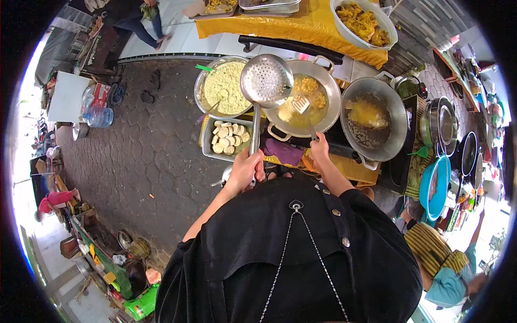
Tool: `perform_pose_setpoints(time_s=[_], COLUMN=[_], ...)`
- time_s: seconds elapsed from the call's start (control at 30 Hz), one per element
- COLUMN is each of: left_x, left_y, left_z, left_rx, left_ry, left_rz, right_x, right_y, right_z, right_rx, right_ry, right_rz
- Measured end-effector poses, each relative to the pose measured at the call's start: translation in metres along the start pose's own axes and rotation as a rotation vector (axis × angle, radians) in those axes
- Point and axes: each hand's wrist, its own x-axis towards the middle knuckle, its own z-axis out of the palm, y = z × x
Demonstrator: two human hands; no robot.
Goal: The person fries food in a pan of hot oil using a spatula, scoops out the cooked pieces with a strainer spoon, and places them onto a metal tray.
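Observation:
My left hand (246,169) is closed around the long handle of a perforated metal skimmer (264,81). Its round head hangs between the batter bowl and the nearer wok, over the wok's left rim. My right hand (320,148) grips a slotted spatula (301,104), its blade inside the wok (335,102) among golden frying pieces (309,88) in oil. Pale yellow batter (223,81) with a spoon in it fills a metal bowl (200,91) on the left. Below that, a rectangular tray (205,142) holds pale round slices (226,141).
A second wok (398,118) on the right has a yellow piece frying in dark oil. Behind, a white basin (393,24) of fried food stands on yellow cloth. A blue basin (442,188) and pans are at right, near a person in teal (447,285).

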Motion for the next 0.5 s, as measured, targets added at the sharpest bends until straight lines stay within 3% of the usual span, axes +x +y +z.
perform_pose_setpoints(time_s=[0.07,0.2,0.27,0.33,0.4,0.43,0.5], left_x=[0.0,0.017,0.037,0.058,0.077,0.084,0.096], left_y=[0.002,-0.007,-0.016,-0.023,-0.026,-0.027,-0.03], left_z=[-0.002,-0.011,-0.019,-0.026,-0.026,-0.024,-0.02], left_rx=[0.009,0.047,0.022,-0.003,-0.027,-0.077,-0.116], left_ry=[-0.007,0.071,0.084,0.095,0.09,0.086,0.086], left_rz=[0.012,0.004,0.016,0.027,-0.078,-0.152,-0.186], right_x=[-0.019,-0.025,-0.023,-0.035,-0.03,-0.029,-0.029], right_y=[-0.024,-0.025,-0.018,-0.033,-0.027,-0.027,-0.03], right_z=[-0.013,-0.026,-0.034,-0.043,-0.046,-0.05,-0.056], right_rx=[0.546,0.555,0.285,0.132,-0.204,-0.208,-0.536], right_ry=[-0.157,-0.133,-0.029,0.005,0.228,0.231,0.17], right_rz=[0.257,0.188,-0.034,-0.085,-0.738,-0.743,-1.067])
